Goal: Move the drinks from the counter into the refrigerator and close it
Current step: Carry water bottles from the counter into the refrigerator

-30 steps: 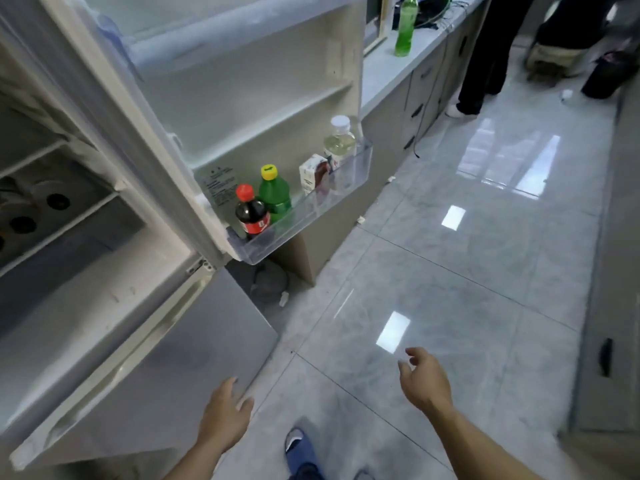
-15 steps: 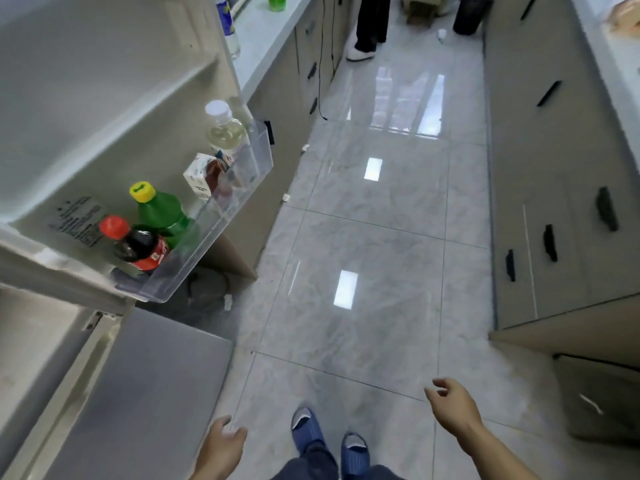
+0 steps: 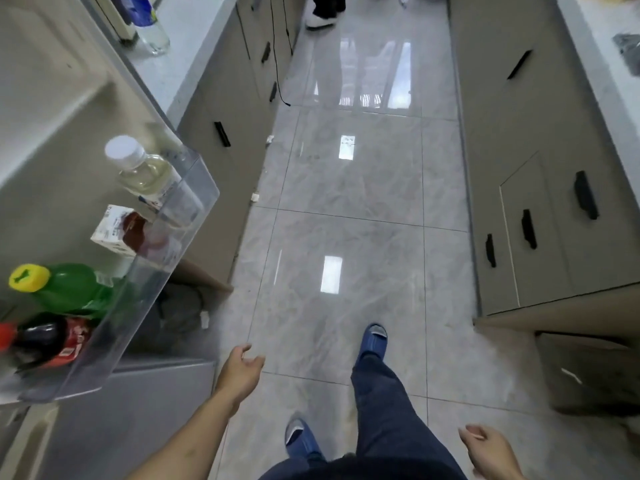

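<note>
Four drinks already sit in the fridge door bin (image 3: 180,237), upright in a row so the clear front wall keeps them in: cola bottle (image 3: 48,341) w/ red cap nearest, green bottle (image 3: 72,289) w/ yellow cap next, small carton (image 3: 117,230), then pale-liquid bottle (image 3: 145,171) w/ white cap at the far end. Door stands open, swung out over the floor, so closing isn't done yet.

One more drink, a clear bottle (image 3: 149,26) w/ blue label, stands on the tabletop (image 3: 194,50) beyond the door, well apart from the bin; prob. the next pick.

Left hand (image 3: 240,372) hangs out front near the bin's lower corner, fingers loose & spread, holding nothing. Right hand (image 3: 491,452) low at the side, fingers relaxed, also empty. Both free, which fits walking toward the tabletop: one blue slipper (image 3: 372,341) forward, mid-stride on the tile floor (image 3: 346,209).

Cabinets (image 3: 540,202) w/ black handles line the right. Another person's shoe (image 3: 320,20) shows at the far end.
</note>
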`<move>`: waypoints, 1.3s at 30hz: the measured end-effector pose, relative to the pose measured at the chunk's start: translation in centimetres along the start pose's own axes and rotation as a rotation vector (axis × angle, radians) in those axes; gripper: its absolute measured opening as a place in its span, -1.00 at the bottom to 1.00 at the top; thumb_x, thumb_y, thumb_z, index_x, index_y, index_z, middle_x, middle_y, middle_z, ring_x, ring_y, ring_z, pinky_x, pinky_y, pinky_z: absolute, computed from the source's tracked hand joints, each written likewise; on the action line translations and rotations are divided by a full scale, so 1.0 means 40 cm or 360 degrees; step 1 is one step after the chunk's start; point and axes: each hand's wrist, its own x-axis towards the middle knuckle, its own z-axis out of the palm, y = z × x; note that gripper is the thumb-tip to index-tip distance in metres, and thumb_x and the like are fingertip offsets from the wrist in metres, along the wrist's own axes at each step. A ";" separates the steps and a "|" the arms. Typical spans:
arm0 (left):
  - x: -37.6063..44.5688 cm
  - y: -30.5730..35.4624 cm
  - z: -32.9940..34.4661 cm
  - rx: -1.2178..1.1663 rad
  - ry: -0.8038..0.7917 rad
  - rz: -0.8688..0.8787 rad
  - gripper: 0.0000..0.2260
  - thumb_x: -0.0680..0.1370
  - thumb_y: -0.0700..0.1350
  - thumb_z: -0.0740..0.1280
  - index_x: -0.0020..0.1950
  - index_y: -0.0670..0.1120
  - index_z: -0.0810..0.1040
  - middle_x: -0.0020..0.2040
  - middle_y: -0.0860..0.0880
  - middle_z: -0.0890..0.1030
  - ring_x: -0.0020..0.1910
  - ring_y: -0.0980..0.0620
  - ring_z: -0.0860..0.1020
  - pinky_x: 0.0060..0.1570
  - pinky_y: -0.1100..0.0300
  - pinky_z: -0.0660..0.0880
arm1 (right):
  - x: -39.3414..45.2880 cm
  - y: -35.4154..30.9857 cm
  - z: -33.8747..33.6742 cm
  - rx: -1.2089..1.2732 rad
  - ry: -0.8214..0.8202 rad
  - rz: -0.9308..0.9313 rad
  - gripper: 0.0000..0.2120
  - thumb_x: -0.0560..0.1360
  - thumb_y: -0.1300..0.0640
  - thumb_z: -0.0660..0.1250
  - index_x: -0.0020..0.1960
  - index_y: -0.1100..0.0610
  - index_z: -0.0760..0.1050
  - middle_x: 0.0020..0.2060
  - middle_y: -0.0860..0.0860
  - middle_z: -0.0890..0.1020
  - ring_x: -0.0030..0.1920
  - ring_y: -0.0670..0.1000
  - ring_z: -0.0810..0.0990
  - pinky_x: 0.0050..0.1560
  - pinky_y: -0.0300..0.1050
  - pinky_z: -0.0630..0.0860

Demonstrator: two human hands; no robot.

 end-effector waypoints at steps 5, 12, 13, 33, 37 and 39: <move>0.031 0.135 0.046 -0.0046 0.0117 -0.0072 -0.56 0.57 -0.02 0.36 0.43 -0.04 0.38 0.10 -0.09 0.54 0.08 -0.09 0.55 0.15 0.07 0.46 | 0.141 -0.160 -0.085 -0.0036 -0.0078 -0.0018 -0.70 0.51 0.15 0.42 0.17 0.31 0.58 0.04 0.18 0.65 -0.01 0.18 0.59 -0.03 -0.04 0.53; 0.010 0.256 0.136 -0.0077 0.0208 -0.0204 -0.61 0.59 -0.05 0.33 0.41 -0.06 0.39 0.21 -0.22 0.55 0.16 -0.21 0.55 0.21 -0.09 0.51 | 0.327 -0.564 -0.205 -0.0138 -0.0248 -0.0405 -0.68 0.56 0.07 0.35 0.25 0.21 0.55 0.10 0.17 0.64 0.05 0.17 0.59 0.15 0.12 0.54; 0.007 0.270 0.149 -0.0082 0.0212 -0.0234 -0.62 0.59 -0.06 0.32 0.40 -0.07 0.40 0.21 -0.24 0.55 0.17 -0.23 0.55 0.19 -0.09 0.51 | 0.341 -0.624 -0.215 -0.0132 -0.0262 -0.0469 -0.68 0.56 0.07 0.35 0.24 0.21 0.56 0.10 0.17 0.64 0.00 0.15 0.57 0.14 0.11 0.54; 0.246 0.529 0.174 -0.0322 0.0433 -0.0657 -0.61 0.53 -0.08 0.41 0.32 -0.17 0.50 0.25 -0.21 0.56 0.17 -0.24 0.55 0.23 -0.15 0.50 | 0.510 -1.355 -0.226 -0.0275 -0.0440 -0.0848 -0.84 0.54 0.08 0.34 0.05 0.14 0.57 -0.29 -0.01 0.53 -0.32 -0.01 0.45 -0.22 -0.13 0.43; 0.326 0.691 0.143 -0.0379 0.0420 -0.0663 -0.62 0.56 -0.07 0.36 0.35 -0.12 0.48 0.34 -0.16 0.50 0.21 -0.20 0.52 0.25 -0.08 0.50 | 0.544 -1.450 -0.230 -0.0347 -0.0387 -0.0784 -0.89 0.52 0.12 0.34 -0.06 0.17 0.58 -0.39 -0.03 0.48 -0.38 -0.01 0.40 -0.29 -0.16 0.38; 0.371 0.780 0.118 -0.0440 0.0402 -0.0606 -0.62 0.58 -0.06 0.32 0.39 -0.08 0.44 0.37 -0.12 0.48 0.23 -0.17 0.51 0.26 -0.05 0.49 | 0.559 -1.502 -0.225 -0.0391 -0.0382 -0.0781 -0.89 0.52 0.12 0.34 -0.09 0.16 0.58 -0.41 -0.04 0.45 -0.38 0.00 0.38 -0.29 -0.17 0.37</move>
